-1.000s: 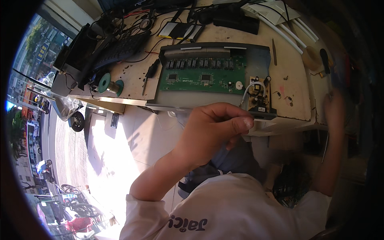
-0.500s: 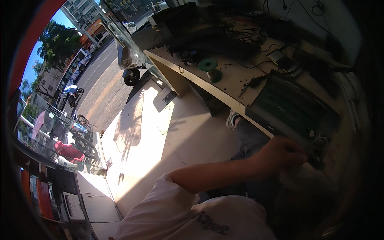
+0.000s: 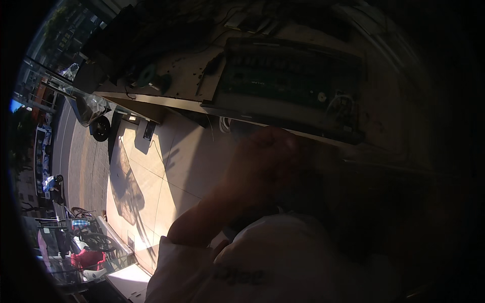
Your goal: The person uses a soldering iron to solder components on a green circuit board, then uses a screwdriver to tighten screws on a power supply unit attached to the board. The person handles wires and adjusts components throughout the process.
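My left hand [image 3: 270,154] is just in front of the desk edge, below a green circuit board [image 3: 273,86] set in a dark, flat housing. Its fingers look curled, but deep shadow hides whatever they may hold. A gap seems to separate the hand from the board. At the board's right end, pale thin wires [image 3: 341,102] bunch near a small round light part [image 3: 321,96]. My right hand does not show; the lower right of the picture is nearly black.
On the desk [image 3: 177,103], a green spool [image 3: 147,76] stands left of the board, with dark crumbs scattered between. Cables and dark equipment lie farther back. Below is a sunlit tiled floor [image 3: 151,171]. Outside to the left are a scooter wheel [image 3: 100,129] and parked bikes [image 3: 96,242].
My view has swung right and darkened, so the desk and board appear farther left and higher. My left hand has drawn back from the board's lower right corner.
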A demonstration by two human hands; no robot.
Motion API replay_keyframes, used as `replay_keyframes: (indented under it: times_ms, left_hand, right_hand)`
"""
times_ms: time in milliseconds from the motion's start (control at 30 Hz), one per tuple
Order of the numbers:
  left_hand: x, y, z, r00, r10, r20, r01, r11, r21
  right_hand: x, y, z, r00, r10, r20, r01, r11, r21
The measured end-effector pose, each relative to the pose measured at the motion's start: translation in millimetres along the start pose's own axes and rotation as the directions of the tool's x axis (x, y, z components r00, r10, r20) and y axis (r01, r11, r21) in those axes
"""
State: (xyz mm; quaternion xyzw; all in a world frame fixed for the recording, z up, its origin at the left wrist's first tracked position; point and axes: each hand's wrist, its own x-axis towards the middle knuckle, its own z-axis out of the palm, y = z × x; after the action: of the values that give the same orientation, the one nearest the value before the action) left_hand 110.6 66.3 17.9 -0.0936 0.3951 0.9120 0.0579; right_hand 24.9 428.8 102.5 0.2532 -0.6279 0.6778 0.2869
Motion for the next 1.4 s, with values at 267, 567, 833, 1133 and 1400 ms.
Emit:
replay_keyframes:
  times_ms: [267,567,833,1133,1400]
  left_hand:
    - [4.9,-7.6,8.8,0.983,0.119,0.142,-0.108,0.990,-0.085]
    - [1.8,-13.3,22.0,0.985,0.138,0.099,-0.133,0.990,-0.054]
    - [3.1,-9.0,23.9,0.985,0.173,0.025,-0.175,0.978,0.117]
    - [6.8,-1.3,32.5,0.951,0.282,0.128,-0.308,0.902,0.301]
    - [37.1,25.0,25.3,0.839,0.434,0.330,-0.516,0.438,0.736]
  right_hand:
    - [-63.3,43.5,-50.5,0.987,0.157,0.040,-0.160,0.904,0.396]
    - [-55.3,37.5,-13.8,0.979,0.101,0.179,-0.143,0.960,0.240]
    - [-53.1,47.6,-20.2,0.973,0.055,0.225,-0.144,0.905,0.401]
    - [-53.7,62.4,-37.0,0.977,0.134,0.167,-0.190,0.902,0.388]
    - [-48.5,68.5,-41.3,0.990,0.143,0.017,-0.139,0.914,0.382]
